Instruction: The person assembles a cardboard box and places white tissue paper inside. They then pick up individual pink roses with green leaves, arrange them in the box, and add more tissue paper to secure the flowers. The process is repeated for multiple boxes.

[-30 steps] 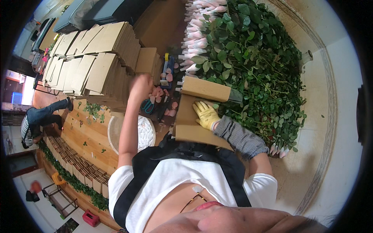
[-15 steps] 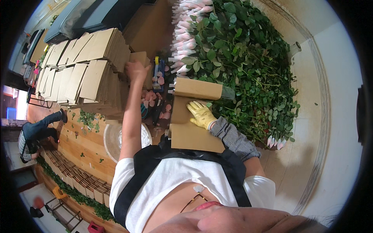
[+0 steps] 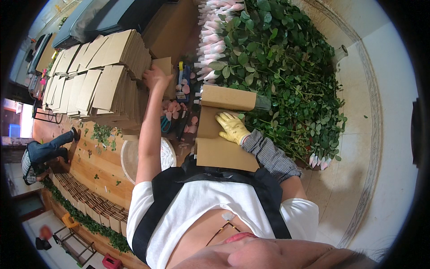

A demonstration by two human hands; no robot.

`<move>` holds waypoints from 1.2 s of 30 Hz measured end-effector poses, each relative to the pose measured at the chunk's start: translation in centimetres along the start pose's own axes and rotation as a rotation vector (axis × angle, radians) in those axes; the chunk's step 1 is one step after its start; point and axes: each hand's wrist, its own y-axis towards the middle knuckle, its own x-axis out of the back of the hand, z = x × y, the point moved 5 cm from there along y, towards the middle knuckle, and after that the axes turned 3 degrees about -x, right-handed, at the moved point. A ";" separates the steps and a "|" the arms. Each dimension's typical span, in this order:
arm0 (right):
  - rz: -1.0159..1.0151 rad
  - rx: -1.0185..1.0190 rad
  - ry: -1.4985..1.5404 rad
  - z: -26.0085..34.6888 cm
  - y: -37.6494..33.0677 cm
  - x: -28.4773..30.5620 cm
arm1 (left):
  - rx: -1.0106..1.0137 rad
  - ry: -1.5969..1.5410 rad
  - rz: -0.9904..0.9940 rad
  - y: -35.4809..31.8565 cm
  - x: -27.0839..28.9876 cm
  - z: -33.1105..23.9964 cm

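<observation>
My bare left hand (image 3: 156, 80) reaches forward to a small upright cardboard sheet (image 3: 163, 66) beside the big stack. Its fingers curl at the sheet's edge, and their tips are partly hidden. My right hand (image 3: 233, 127), in a yellow glove, lies with fingers spread on a creased flat cardboard sheet (image 3: 226, 154) in front of my body. Just beyond that glove is a corrugated cardboard wrap (image 3: 228, 97), folded over, with clear plastic at its right end. Leafy rose stems (image 3: 282, 67) cover the table to the right, their heads in pale pink-white sleeves (image 3: 212, 45).
Tall stacks of folded cardboard (image 3: 103, 78) stand at the left. Between them and the roses lie a blue tape dispenser (image 3: 182, 85), pink petals (image 3: 172, 110) and teal-handled scissors (image 3: 165, 124). A white tub (image 3: 168, 154) stands below my left arm. Another person (image 3: 42, 154) bends at far left.
My left hand has shifted slightly, and the small cardboard sheet above it now shows more of its face. My right hand stays on the flat sheet, with the view moved a little.
</observation>
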 end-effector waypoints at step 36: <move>0.136 -0.077 -0.112 0.3 0.9 -1.2 | -0.639 -0.331 0.539 -19.4 -11.1 -6.3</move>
